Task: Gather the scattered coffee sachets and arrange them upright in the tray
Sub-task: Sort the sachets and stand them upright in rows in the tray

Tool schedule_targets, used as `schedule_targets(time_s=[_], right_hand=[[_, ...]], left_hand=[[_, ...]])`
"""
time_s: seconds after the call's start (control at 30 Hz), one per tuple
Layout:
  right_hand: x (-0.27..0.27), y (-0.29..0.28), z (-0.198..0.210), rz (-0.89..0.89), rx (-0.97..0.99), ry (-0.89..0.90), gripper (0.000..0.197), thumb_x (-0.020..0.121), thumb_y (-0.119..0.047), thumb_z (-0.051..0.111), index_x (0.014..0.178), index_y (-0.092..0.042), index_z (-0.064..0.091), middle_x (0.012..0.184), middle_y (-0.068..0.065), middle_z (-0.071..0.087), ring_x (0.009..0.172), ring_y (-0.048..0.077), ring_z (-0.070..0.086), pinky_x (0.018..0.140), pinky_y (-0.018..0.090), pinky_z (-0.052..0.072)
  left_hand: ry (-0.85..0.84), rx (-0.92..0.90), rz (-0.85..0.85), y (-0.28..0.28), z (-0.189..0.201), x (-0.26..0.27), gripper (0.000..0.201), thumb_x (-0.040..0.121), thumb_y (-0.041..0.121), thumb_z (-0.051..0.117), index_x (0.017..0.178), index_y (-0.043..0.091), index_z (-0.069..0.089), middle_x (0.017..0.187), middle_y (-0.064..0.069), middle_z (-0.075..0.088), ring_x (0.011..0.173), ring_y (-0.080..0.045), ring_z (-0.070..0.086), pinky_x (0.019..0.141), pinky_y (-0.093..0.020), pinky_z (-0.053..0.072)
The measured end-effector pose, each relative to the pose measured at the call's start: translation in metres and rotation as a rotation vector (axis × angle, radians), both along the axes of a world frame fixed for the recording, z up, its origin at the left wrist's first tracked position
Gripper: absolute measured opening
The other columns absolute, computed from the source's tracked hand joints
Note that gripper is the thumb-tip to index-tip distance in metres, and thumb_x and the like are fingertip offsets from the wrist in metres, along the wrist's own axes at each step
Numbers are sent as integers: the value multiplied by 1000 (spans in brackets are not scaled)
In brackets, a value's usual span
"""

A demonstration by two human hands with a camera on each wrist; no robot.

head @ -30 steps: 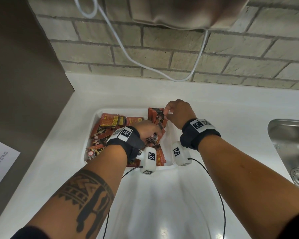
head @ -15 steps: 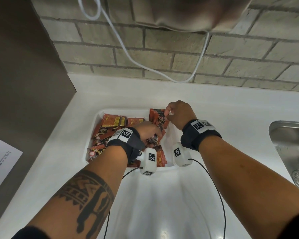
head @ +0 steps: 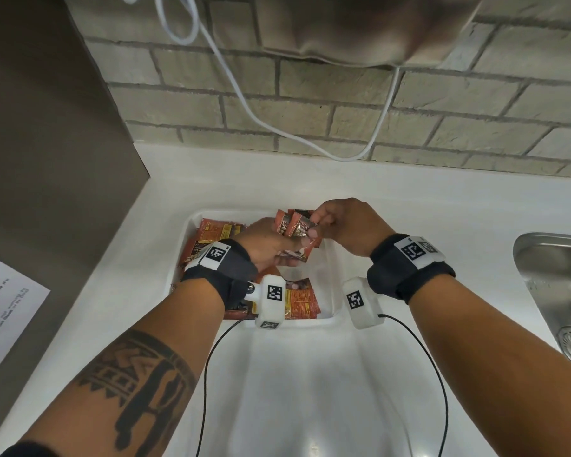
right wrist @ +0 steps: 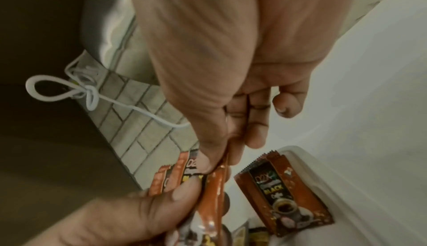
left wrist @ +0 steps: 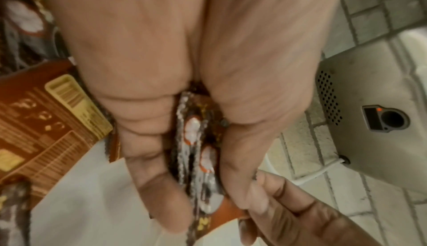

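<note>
Raised since earlier: both hands, now above the tray (head: 327, 258). Head view: left hand (head: 264, 240) grips a sachet bundle (head: 294, 225); right hand (head: 343, 222) pinches its top; loose sachets (head: 302, 298) lie in the tray. Left wrist: fingers (left wrist: 148, 140) clamp the bundle (left wrist: 196, 149). Right wrist: thumb and finger pinch one sachet (right wrist: 213, 191); another (right wrist: 282, 197) leans on the tray wall.

We see glossy foil sachets (head: 296, 225), crinkled and serrated at the ends, in a smooth white plastic tray (head: 327, 258). Our counter (head: 376, 199) is glossy white; the wall (head: 343, 120) is rough matt brick. The sink (head: 554, 275) is brushed metal, our wristbands (head: 406, 268) matt black cloth, the sheet (head: 10, 311) plain paper.
</note>
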State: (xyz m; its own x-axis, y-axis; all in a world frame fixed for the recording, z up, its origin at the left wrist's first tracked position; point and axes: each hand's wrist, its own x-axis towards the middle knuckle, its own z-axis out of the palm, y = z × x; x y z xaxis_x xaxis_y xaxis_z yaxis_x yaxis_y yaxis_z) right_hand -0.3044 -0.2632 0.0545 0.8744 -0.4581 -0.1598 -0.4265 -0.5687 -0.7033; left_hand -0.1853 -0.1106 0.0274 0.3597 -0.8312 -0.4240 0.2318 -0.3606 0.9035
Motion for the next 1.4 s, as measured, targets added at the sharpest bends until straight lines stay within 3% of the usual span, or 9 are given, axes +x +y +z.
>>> schedule_targets(time_s=[0.1,0.2,0.3,0.4,0.6,0.77,0.97,1.3,1.4], right_hand=[[1,-3,5,-57,26,-60,8,84,-21,78,88,-23,71,80,-6,69,73,6,60,70,20,45],[1,-8,9,-109,-60,-95,6,85,-18,77,88,-17,73,74,-10,65,67,0,56,59,7,38],[3,-10,6,-114,-157,-54,2,88,-19,73,87,-17,74,76,-10,65,70,4,57,60,8,37],[7,-9,-3,-96,-235,-6,9,90,-14,68,85,-17,75,79,-9,66,73,5,56,58,4,35],[18,-4,-13,-76,-287,131,19,88,-9,62,84,-21,76,89,-3,72,86,17,66,83,35,56],[21,-4,-17,-67,-300,161,26,84,-3,57,81,-21,75,80,-5,73,79,16,67,80,36,58],[24,-8,-20,-85,-304,163,24,84,-7,58,78,-25,73,86,-3,72,83,18,66,81,37,58],[25,-13,-24,-81,-295,124,23,86,-12,64,73,-31,64,90,-4,68,88,19,63,80,35,55],[25,-15,-27,-77,-286,118,20,84,-13,68,77,-31,64,88,-7,63,88,18,62,81,34,54]], left_hand=[[-35,-27,-9,4,2,2,33,88,16,74,120,9,67,111,-13,73,97,-25,71,75,-30,59],[-109,12,51,10,4,6,18,90,11,72,108,11,69,103,-13,71,84,-21,69,72,-30,62],[-211,185,114,16,3,16,17,90,4,71,106,1,71,100,-20,72,76,-25,68,75,-41,63],[-259,374,-2,18,7,15,13,89,0,67,102,-1,69,82,-16,67,62,-23,64,60,-34,60],[-340,485,-250,-3,-2,-7,27,90,6,64,116,4,63,82,-15,67,59,-23,59,55,-29,52],[-365,535,-293,-22,-7,-15,25,88,7,64,110,-4,65,85,-17,71,65,-26,61,60,-31,50],[-442,556,-292,-35,-8,-15,11,90,8,65,97,1,66,73,-7,60,53,-14,55,37,-17,42],[-428,533,-278,-37,-14,-10,22,89,10,66,104,-5,70,92,-12,71,74,-22,62,69,-28,49],[-397,516,-233,-37,-14,-11,10,92,11,64,84,4,64,78,-9,67,61,-17,59,56,-23,47]])
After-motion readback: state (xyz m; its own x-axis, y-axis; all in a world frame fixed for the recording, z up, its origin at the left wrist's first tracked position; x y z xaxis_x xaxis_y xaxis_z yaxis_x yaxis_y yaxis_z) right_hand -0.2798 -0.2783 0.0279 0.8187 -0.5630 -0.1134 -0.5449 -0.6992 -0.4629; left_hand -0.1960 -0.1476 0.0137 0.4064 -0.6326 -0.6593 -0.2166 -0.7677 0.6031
